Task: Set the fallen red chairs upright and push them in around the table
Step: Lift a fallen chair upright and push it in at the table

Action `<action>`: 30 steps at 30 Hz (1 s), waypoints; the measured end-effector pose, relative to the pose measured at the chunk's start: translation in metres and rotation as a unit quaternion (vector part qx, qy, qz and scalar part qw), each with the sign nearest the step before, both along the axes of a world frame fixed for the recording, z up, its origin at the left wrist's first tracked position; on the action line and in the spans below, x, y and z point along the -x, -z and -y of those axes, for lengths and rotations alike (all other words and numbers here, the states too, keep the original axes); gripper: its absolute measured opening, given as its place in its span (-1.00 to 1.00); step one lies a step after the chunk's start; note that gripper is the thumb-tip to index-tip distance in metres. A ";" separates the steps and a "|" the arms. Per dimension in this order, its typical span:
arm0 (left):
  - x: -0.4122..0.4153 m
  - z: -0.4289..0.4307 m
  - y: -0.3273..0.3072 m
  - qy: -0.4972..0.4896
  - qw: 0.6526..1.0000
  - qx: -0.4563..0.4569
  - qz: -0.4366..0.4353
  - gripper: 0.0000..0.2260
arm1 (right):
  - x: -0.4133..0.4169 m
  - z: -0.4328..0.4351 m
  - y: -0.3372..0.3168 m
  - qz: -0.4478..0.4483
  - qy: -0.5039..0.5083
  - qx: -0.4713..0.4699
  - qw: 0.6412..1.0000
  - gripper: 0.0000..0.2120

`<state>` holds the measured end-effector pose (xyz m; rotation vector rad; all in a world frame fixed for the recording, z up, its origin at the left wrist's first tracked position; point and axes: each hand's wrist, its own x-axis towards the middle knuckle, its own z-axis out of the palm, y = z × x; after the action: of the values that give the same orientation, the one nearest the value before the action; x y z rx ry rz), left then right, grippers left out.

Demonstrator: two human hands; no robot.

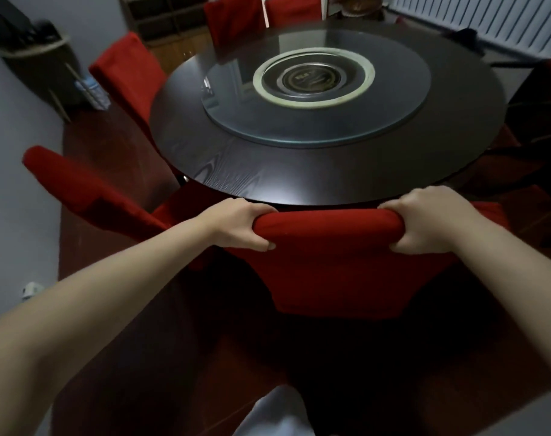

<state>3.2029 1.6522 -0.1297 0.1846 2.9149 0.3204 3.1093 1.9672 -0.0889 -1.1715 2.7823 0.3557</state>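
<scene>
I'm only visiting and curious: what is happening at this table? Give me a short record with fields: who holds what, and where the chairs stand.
Held: red fabric-covered chair, upright, its back close to the table's near edge
Left hand: grips the back's top left corner
Right hand: grips the top right corner
Table: round dark wooden table with a round glass turntable on it
Other red chairs: two on the left, two at the far side

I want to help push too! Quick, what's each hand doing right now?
Left hand: grips the left end of the red chair's backrest top.
Right hand: grips the right end of the same backrest top.
</scene>
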 end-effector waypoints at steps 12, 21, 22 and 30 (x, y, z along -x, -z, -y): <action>0.131 0.017 -0.047 -0.066 0.996 -0.060 0.028 -0.30 | 0.143 0.011 -0.014 -0.160 -0.088 0.050 0.982 -0.21; 0.200 -0.017 -0.067 -0.091 0.993 -0.070 0.035 -0.39 | 0.231 -0.012 -0.020 -0.133 -0.117 0.073 0.981 -0.37; 0.206 -0.022 -0.069 -0.103 0.992 -0.069 0.037 -0.36 | 0.243 -0.014 -0.022 -0.133 -0.134 0.078 0.979 -0.38; 0.236 -0.067 -0.076 -0.161 0.984 -0.046 0.057 -0.35 | 0.309 -0.040 -0.019 -0.141 -0.201 0.074 0.967 -0.40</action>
<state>2.9669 1.7192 -0.0539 -0.2858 2.8111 0.4989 2.8008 2.0072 -0.0700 -1.8649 2.8252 0.3757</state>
